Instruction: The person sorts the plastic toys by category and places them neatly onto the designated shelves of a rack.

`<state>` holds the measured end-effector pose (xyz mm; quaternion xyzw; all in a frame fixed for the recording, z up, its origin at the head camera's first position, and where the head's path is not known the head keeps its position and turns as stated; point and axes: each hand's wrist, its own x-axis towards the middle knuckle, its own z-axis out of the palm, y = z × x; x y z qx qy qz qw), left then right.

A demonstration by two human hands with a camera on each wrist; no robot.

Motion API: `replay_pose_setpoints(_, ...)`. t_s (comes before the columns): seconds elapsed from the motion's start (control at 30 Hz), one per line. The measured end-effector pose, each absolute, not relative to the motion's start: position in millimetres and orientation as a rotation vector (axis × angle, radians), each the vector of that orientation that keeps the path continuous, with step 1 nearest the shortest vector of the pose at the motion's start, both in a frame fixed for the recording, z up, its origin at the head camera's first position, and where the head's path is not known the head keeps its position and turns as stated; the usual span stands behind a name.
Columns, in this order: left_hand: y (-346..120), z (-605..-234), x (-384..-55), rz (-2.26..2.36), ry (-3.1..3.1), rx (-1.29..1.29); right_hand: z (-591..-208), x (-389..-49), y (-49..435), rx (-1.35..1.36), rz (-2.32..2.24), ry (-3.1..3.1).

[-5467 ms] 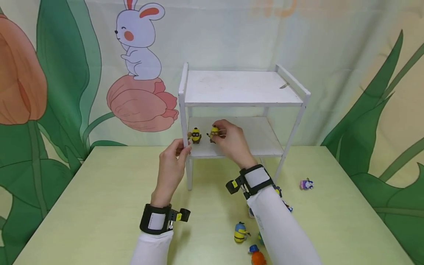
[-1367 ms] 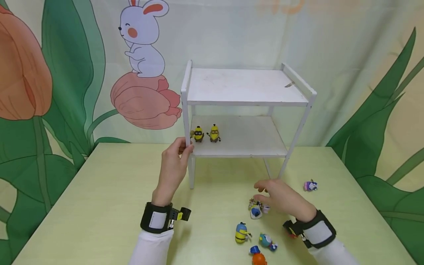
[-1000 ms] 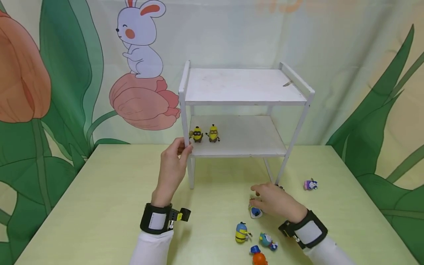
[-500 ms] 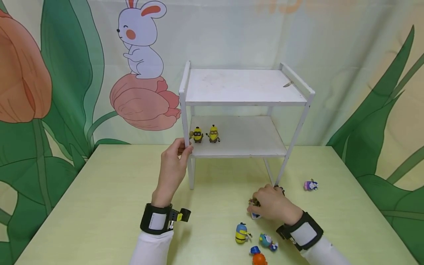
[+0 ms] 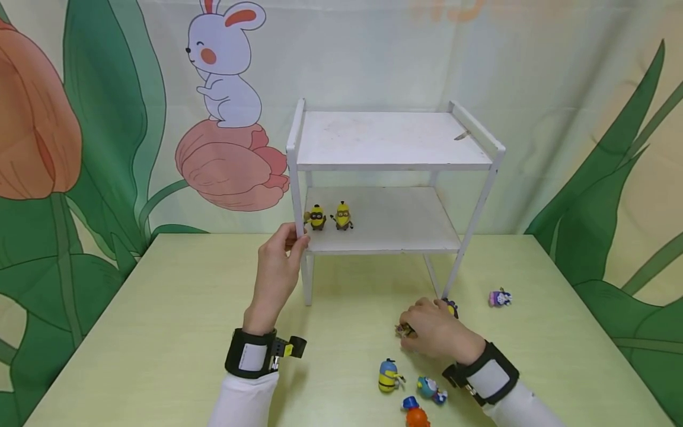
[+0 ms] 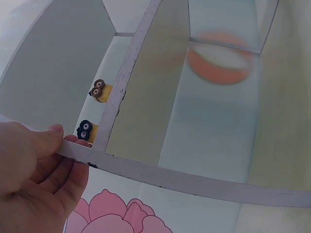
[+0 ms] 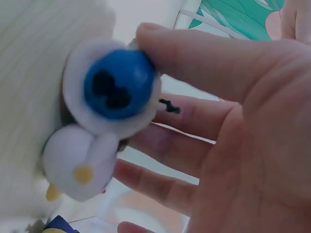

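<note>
Right wrist view: my right grip [image 7: 233, 131] pinches the blue-and-white-based figurine [image 7: 124, 82] low at the desk [image 7: 29, 97]. Should my hold slip on its rounded edge, it could twist loose; the pale toy [image 7: 73, 160] crowding it might get dragged along. My left grip [image 5: 277, 264] holds the white shelf post [image 5: 296, 196].

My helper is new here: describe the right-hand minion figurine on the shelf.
Find the white two-tier shelf. Look at its lower tier's left end. There, the right-hand minion figurine has brown goggles; its left-hand neighbour's are black.
</note>
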<state>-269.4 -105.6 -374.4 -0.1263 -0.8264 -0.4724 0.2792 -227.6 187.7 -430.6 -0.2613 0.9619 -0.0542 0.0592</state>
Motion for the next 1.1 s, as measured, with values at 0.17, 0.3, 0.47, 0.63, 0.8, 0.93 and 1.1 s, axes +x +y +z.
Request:
replay_pose_setpoints(0.17,-106.3,-373.4,-268.6,-1.267,-2.21,-0.344,-427.3,-228.1,189.7,-0.911,-0.237,2.894)
replay_pose_setpoints(0.3,-107.2,-373.1,-268.8,-1.268,-2.201,-0.348,-423.5,-232.2,191.3,-1.043,-0.316,2.875)
replay_pose_setpoints(0.47,-107.5,-372.2,-268.0,-1.277,-2.198,-0.357,-406.8,-231.9,192.2,-1.088,-0.532,2.792)
replay_pose_setpoints(0.63,-107.4,-372.2,-267.6,-1.277,-2.207,-0.348,-385.8,-226.1,194.7,-1.075,-0.677,2.752)
replay_pose_setpoints(0.8,-107.3,-373.4,-267.8,-1.292,-2.19,-0.348,-368.6,-222.0,197.1,-1.028,-0.811,2.802)
replay_pose_setpoints(0.93,-106.7,-374.8,-268.8,-1.296,-2.182,-0.359,-360.4,-223.3,198.8,-1.067,-0.904,2.86)
replay_pose_setpoints(1.1,-106.9,-375.5,-269.5,-1.286,-2.186,-0.361,-351.4,-230.1,198.6,-1.136,-0.996,2.923)
